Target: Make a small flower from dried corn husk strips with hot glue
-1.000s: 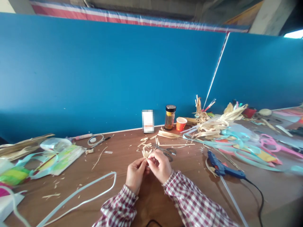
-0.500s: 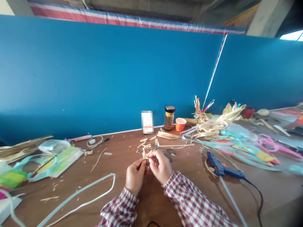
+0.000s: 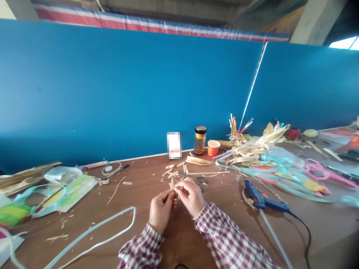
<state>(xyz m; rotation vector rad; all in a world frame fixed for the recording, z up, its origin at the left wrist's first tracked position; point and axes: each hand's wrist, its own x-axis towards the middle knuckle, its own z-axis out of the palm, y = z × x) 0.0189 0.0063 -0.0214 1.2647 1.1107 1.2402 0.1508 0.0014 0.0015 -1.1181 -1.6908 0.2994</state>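
Note:
Close together over the brown table (image 3: pixel 134 239), my two hands meet at a small piece of pale dried husk (image 3: pixel 172 184). My left hand (image 3: pixel 161 209) pinches it from below between thumb and forefinger. The fingertips of my right hand (image 3: pixel 191 196) are pressed together at its right side; part of the piece is hidden behind them. Just beyond my right hand lie dark-handled scissors (image 3: pixel 201 181), partly covered by it. Short cut strips of husk (image 3: pixel 168 172) are scattered behind the hands.
A blue hot glue gun (image 3: pixel 262 198) with a clear stick and black cord lies at right. Pink scissors (image 3: pixel 322 173), pale blue ribbon (image 3: pixel 280 183) and dried husks (image 3: pixel 249 151) are heaped beyond. A lidded jar (image 3: pixel 200 142) and orange paper cup (image 3: pixel 213 148) stand at the back. White tubing (image 3: pixel 95 228) curves at left.
The pale husk piece between my fingers has turned and now points upright, where its pale ends were spread before. Both hands stay in nearly the same place.

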